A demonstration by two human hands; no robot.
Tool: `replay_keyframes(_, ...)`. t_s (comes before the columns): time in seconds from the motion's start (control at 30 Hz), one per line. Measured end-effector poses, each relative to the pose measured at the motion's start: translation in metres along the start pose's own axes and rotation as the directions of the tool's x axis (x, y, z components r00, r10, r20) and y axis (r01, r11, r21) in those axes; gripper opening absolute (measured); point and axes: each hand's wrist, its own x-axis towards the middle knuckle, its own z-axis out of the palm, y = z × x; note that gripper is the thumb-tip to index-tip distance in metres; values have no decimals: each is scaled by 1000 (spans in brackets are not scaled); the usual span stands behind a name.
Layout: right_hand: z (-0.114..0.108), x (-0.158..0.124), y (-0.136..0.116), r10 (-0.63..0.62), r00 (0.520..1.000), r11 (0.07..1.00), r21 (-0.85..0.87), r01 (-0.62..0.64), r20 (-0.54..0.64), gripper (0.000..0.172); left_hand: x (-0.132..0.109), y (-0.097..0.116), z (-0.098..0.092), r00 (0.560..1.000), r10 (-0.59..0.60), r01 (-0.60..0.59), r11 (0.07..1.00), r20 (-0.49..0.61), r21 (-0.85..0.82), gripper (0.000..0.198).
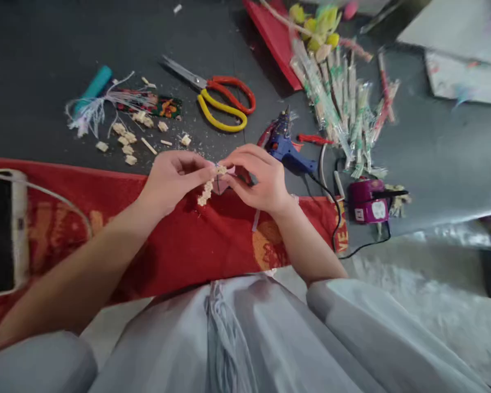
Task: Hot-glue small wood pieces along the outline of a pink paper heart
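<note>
Cream strip (pixel 205 192) of small blocky bits, pinched at its top end between both hands, hanging loose just above the red cloth (pixel 180 240) that covers the near edge of the desk (pixel 45 54). Left hand (pixel 172 177): grip closed, thumb and forefinger tips on the top of the strip. Right hand (pixel 258 177): grip closed too, fingertips meeting the left's at a small pink piece (pixel 226 184) that touches the strip's top; the exact contact is too small to make out. The work looks like fine joining or fitting at that one spot, so best to pinch right beside the joint, fingertips only, wrists low over the cloth for steadiness, and let the free tail hang straight so it doesn't twist the top. Light pressure, since the bits look crumbly: crumbs and loose cream bits (pixel 126 144) lie on the desk beyond. Blue glue gun (pixel 288 150) sits just past the right hand, cord trailing, nozzle near the knuckles; mind it. Scissors (pixel 223 101) farther back, phone (pixel 0 232) far left on the cloth.
</note>
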Motion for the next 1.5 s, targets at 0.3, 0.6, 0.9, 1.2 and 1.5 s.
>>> replay_keyframes(0.3,-2,1,-1,107,991,994,-30,-110,-82,15,4,10,-1,998,52,-54,995,-22,-82,33)
replay_keyframes(0.6,4,-3,1,278,958,943,-172,-285,-64,27,5,9,-17,929,354,-370,854,112,365,40)
replay_keyframes(0.9,1,3,-10,547,799,798,-441,-410,248,8,10,9,-27,826,447,-529,406,343,745,45)
replay_keyframes(1.2,-7,6,-16,614,741,740,-526,-419,273,17,8,8,-29,894,338,-411,358,294,838,24)
replay_keyframes(1.5,-10,4,-17,601,757,751,-504,-427,255,18,12,3,-33,874,355,-426,229,332,875,24)
